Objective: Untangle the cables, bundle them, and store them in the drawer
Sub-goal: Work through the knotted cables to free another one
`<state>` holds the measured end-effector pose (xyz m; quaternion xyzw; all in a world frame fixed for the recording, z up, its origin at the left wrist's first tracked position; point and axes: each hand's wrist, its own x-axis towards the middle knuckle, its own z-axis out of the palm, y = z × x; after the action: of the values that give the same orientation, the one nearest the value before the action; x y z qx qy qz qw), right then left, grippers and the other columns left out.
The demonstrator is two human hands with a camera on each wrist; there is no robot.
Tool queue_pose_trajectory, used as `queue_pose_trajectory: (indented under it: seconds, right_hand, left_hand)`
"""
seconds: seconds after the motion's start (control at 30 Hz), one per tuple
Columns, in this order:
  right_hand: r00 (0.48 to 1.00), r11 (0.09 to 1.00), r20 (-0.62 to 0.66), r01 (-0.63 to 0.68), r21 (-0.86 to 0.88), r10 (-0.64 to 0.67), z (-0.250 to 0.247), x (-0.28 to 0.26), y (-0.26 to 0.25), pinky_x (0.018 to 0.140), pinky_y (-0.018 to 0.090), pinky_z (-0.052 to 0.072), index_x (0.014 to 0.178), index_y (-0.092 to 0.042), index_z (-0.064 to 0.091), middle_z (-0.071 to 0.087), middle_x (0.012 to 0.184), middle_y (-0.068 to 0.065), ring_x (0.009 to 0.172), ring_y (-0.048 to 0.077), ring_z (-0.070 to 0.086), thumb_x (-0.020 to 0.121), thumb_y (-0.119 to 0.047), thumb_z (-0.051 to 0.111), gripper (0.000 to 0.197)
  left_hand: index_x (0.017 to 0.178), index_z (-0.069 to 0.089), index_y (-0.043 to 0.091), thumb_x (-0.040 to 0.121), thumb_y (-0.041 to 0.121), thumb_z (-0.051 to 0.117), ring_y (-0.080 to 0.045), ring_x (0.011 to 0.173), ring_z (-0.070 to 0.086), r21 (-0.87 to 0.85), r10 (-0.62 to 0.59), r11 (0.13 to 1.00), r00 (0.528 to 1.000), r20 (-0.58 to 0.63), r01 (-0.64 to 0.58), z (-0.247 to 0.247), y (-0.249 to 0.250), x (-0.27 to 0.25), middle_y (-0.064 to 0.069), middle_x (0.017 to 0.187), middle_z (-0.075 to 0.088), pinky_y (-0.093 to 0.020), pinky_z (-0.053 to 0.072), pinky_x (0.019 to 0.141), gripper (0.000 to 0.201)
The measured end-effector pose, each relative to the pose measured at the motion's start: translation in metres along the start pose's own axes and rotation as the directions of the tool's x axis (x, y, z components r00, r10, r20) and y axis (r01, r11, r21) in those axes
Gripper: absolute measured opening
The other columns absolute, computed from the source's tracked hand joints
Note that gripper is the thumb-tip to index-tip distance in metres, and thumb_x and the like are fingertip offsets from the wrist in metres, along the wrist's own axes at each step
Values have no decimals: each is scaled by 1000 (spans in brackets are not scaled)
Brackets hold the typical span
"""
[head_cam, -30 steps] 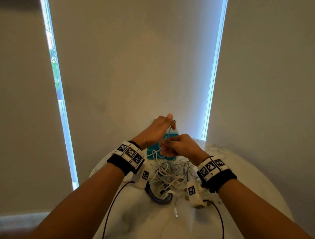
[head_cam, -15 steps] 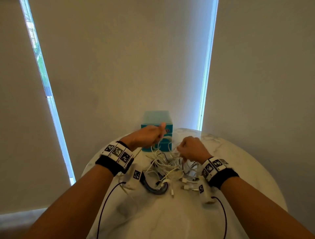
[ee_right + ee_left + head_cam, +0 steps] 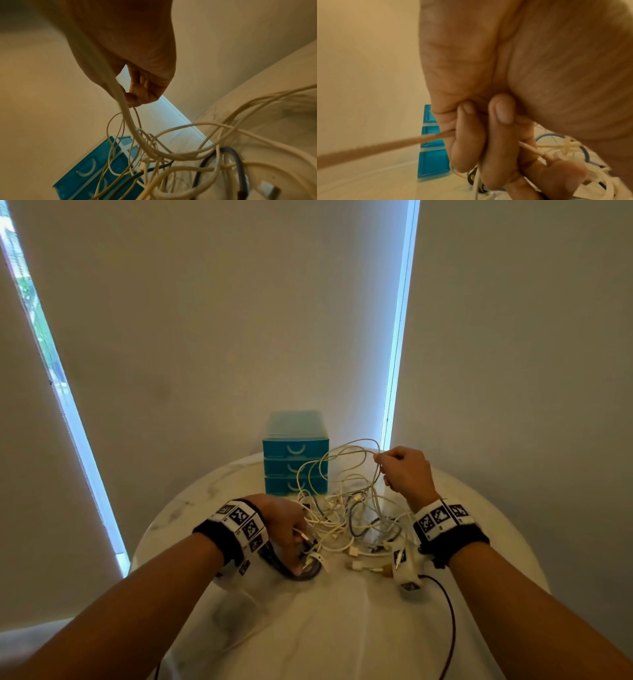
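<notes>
A tangle of white and dark cables (image 3: 352, 522) lies on the round white marble table (image 3: 308, 628). My right hand (image 3: 404, 470) is raised at the right and pinches white cable loops (image 3: 130, 121) between thumb and fingers, lifting them above the pile. My left hand (image 3: 284, 529) is low at the pile's left edge, its fingers (image 3: 496, 135) curled round a white cable (image 3: 385, 143) near a plug. A small blue drawer unit (image 3: 295, 463) with three shut drawers stands behind the cables, also seen as the drawer unit (image 3: 431, 146) and the drawer unit (image 3: 89, 174).
A dark loop of thicker cable (image 3: 301, 570) lies under my left hand. Loose plugs (image 3: 356, 553) lie at the pile's front. Roller blinds and a wall close off the back. The wrist cameras' leads (image 3: 448, 621) trail over the table's front part.
My right hand has moved right and up, drawing white loops out of the pile. My left hand has dropped from near the drawer unit down to the pile's left edge.
</notes>
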<state>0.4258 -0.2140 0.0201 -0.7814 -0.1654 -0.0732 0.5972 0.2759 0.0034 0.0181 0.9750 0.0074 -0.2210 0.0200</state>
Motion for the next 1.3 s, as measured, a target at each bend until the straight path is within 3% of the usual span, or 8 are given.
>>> queue_pose_trajectory:
  seconds: [0.23, 0.63, 0.8, 0.93, 1.0, 1.07, 1.17, 1.3]
  right_hand:
    - [992, 996, -111, 74, 55, -67, 15, -3, 1, 68, 33, 59, 94, -20, 75, 77, 82, 1, 71, 18, 71, 98, -32, 71, 12]
    - [990, 935, 71, -141, 326, 124, 65, -31, 40, 56, 29, 50, 103, -11, 75, 80, 86, 11, 72, 26, 79, 101, -27, 72, 17]
    - [998, 887, 29, -58, 458, 51, 54, -34, 32, 56, 28, 52, 111, -13, 70, 81, 95, 12, 80, 29, 81, 107, -26, 67, 14]
    - [999, 882, 38, 16, 471, -38, 46, -34, 21, 56, 28, 52, 113, -15, 70, 80, 96, 9, 78, 25, 78, 108, -29, 64, 16]
    - [997, 890, 40, 44, 453, -70, 47, -35, 19, 58, 31, 50, 110, -17, 73, 79, 94, 8, 72, 23, 74, 107, -29, 67, 14]
    - [993, 899, -42, 121, 420, -114, 46, -36, 15, 60, 30, 50, 107, -23, 74, 77, 94, 1, 72, 18, 69, 105, -33, 70, 10]
    - [985, 902, -36, 170, 396, -170, 45, -40, 10, 62, 31, 53, 107, -26, 75, 78, 97, -3, 79, 15, 71, 104, -36, 71, 11]
    - [960, 929, 164, 162, 332, -227, 51, -51, 15, 59, 26, 53, 107, -17, 74, 80, 99, 2, 77, 17, 73, 106, -29, 68, 13]
  left_hand:
    - [74, 62, 22, 85, 49, 79, -23, 77, 58, 113, -37, 990, 928, -370, 84, 14, -16, 19, 6, 69, 53, -28, 39, 63, 34]
    - [116, 71, 26, 94, 52, 66, -33, 106, 71, -51, -237, 966, 791, -564, 254, 15, -4, 65, -8, 115, 74, -40, 56, 91, 35]
    - [119, 69, 22, 92, 56, 68, -30, 110, 69, -23, -310, 945, 871, -382, 327, -1, -15, 52, -7, 117, 72, -40, 56, 93, 43]
    - [93, 77, 14, 92, 40, 70, -27, 94, 70, -292, -276, 938, 911, -306, 186, -29, -24, 26, -10, 100, 75, -41, 57, 85, 26]
    - [95, 76, 13, 98, 30, 66, -23, 89, 69, -569, -252, 820, 855, -452, -59, -35, -25, 18, -7, 96, 75, -36, 54, 75, 20]
    - [89, 67, 17, 100, 27, 66, -16, 65, 51, -807, -347, 479, 770, -536, -345, -36, -21, 15, 1, 74, 61, -28, 39, 56, 15]
    - [93, 63, 20, 103, 38, 63, -10, 50, 21, -838, -378, -5, 777, -503, -545, -28, -14, 23, 8, 62, 33, -25, 17, 44, 21]
    - [114, 80, 14, 100, 62, 61, -8, 50, 18, -816, -273, -66, 797, -539, -575, -14, 1, 37, 9, 62, 30, -26, 13, 46, 54]
